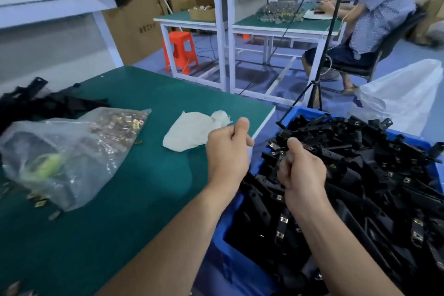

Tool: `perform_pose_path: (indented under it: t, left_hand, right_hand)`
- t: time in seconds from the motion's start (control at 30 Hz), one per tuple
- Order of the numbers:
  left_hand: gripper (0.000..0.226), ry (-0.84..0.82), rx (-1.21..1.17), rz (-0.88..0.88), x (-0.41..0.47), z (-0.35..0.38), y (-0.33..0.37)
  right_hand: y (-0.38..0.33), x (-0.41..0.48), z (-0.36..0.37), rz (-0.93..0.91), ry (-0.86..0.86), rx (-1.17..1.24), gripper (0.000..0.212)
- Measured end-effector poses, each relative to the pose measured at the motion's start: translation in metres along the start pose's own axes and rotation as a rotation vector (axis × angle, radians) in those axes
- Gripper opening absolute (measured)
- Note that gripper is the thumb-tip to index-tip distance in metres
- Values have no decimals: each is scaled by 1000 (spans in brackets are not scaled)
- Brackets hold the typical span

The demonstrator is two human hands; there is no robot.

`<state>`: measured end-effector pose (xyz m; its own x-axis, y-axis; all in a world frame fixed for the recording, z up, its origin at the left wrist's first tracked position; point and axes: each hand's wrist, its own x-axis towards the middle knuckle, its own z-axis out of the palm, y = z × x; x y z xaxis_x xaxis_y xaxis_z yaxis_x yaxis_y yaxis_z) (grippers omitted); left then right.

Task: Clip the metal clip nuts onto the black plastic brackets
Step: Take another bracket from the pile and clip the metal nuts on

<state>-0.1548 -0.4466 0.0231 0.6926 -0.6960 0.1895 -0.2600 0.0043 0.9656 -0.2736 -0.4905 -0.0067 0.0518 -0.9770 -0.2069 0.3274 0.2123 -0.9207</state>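
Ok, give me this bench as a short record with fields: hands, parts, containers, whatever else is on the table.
left hand: fingers curled, at the green table right edge; contents hidden
right hand: fingers curled above the blue bin; grip unclear
bin contents: heaped black plastic brackets, several with fitted clip nuts
clear bag: on the table, left side, holding metal clip nuts; a few loose beside it
white cloth: crumpled, mid-table
black pile: far left, behind the bag

Bracket pile (360, 175) runs off the right edge.
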Motion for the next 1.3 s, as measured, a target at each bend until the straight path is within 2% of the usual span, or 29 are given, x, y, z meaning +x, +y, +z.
perform_pose_path:
  t: [0.07,0.17,0.3,0.4,0.47,0.53,0.6,0.67,0.7,0.77,0.83,0.9,1.07,1.1,1.2,1.3]
  left_hand:
    - [56,62,55,15,0,-29,7]
    - [44,179,230,78,0,-82,11]
    - [39,190,429,301,0,-169,7]
    - [31,344,685,374,-6,-248,-10]
    - [26,470,755,304,-22,-302,-23]
    - [18,531,809,159,-46,-352,-36]
    - [15,537,879,38,-73,-399,-51]
    - [25,485,952,-110,-97,-434,-65]
    - [38,430,989,-206,-109,-447,-74]
    - [64,295,1030,-350,-124,-456,-94]
    - [75,214,1081,-401,-130,-455,-114]
    - [76,208,1126,-390,-123,-453,-125]
    - [76,267,1139,-368,-76,-462,-141]
    - [73,267,1139,-360,-66,-464,-144]
    - [63,277,1110,-330,-37,-469,-144]
    - [49,471,917,-196,-27,-473,-129]
  right_hand:
    - [-5,-18,31,-65,-101,9,50]
    - [-9,-49,89,-131,-346,-51,45]
    - [0,-100,169,-167,-683,-129,44]
    - [21,-140,217,-203,-936,-361,30]
    - [37,-162,233,-261,-1236,-674,16]
    - [52,-178,236,-271,-1573,-977,36]
    - [68,-195,230,-283,-1760,-1135,62]
    - [89,-213,220,-376,-1783,-1236,82]
    - [105,-223,219,-495,-1764,-1305,87]
    - [136,-238,224,-868,-1637,-1414,82]
    - [161,-242,247,-1028,-1498,-1431,74]
    - [177,-236,280,-1041,-1399,-1421,74]
    - [212,-224,358,-904,-1236,-1361,72]
    - [219,-225,369,-903,-1231,-1373,68]
    - [225,-231,397,-1062,-1262,-1334,43]
    - [216,-234,410,-933,-1372,-999,22]
